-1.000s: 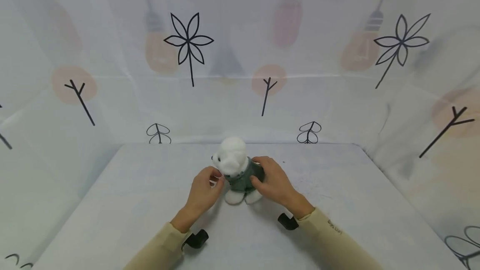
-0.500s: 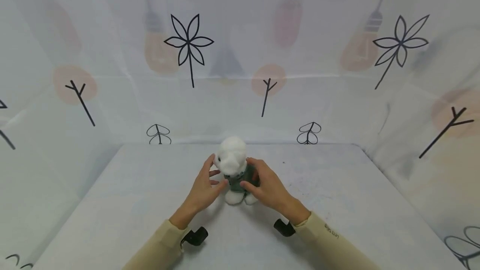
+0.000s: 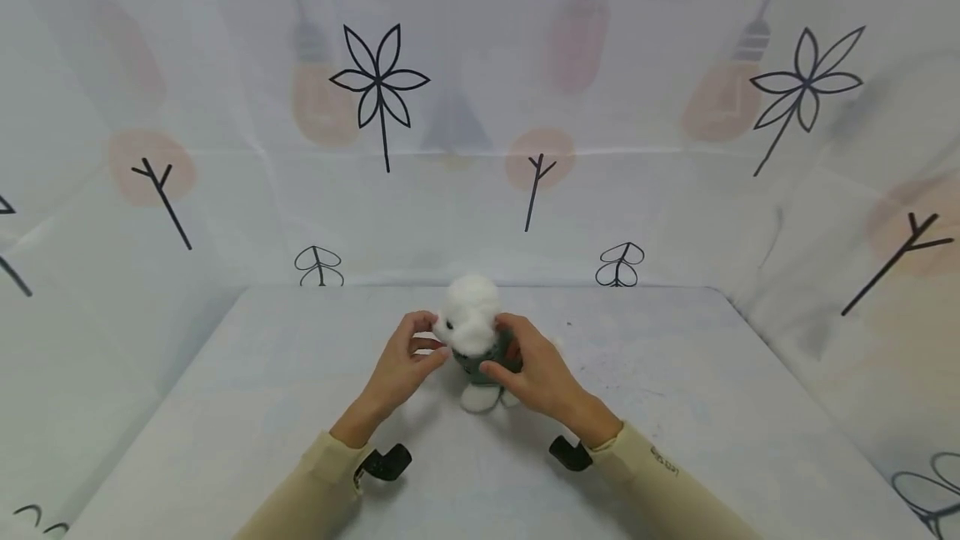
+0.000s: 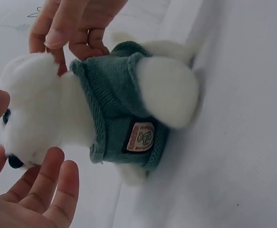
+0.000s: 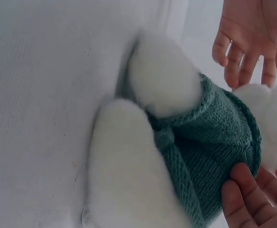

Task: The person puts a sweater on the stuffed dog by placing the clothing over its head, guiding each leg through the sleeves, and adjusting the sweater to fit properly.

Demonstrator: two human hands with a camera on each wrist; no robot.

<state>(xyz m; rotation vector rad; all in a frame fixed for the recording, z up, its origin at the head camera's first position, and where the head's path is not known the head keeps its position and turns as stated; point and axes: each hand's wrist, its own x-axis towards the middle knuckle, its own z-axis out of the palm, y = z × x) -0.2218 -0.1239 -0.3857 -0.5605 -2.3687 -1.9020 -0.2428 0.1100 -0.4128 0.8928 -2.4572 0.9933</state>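
A white stuffed animal (image 3: pixel 474 323) with dark eyes, a black nose and a teal knitted sweater (image 4: pixel 114 80) sits upright on the table, its feet down. A printed label (image 4: pixel 140 137) shows on the sweater. My right hand (image 3: pixel 543 369) holds the toy by the side of its body, thumb in front and fingers behind. In the right wrist view its fingertips (image 5: pixel 238 183) lie on the knit. The left hand (image 3: pixel 397 365) is at the toy's face, fingers spread and gently bent beside the muzzle, with the thumb near one eye in the left wrist view.
The white-covered table (image 3: pixel 315 340) reaches back to a white curtain (image 3: pixel 465 215) printed with flowers, twigs and light bulbs. Black wrist-mounted devices (image 3: pixel 388 462) sit at both cuffs, below the beige sleeves (image 3: pixel 307 486).
My left hand was pinching at the toy's collar; its fingers have spread and risen to the face. The toy has shifted slightly right. My right thumb has moved further across its front.
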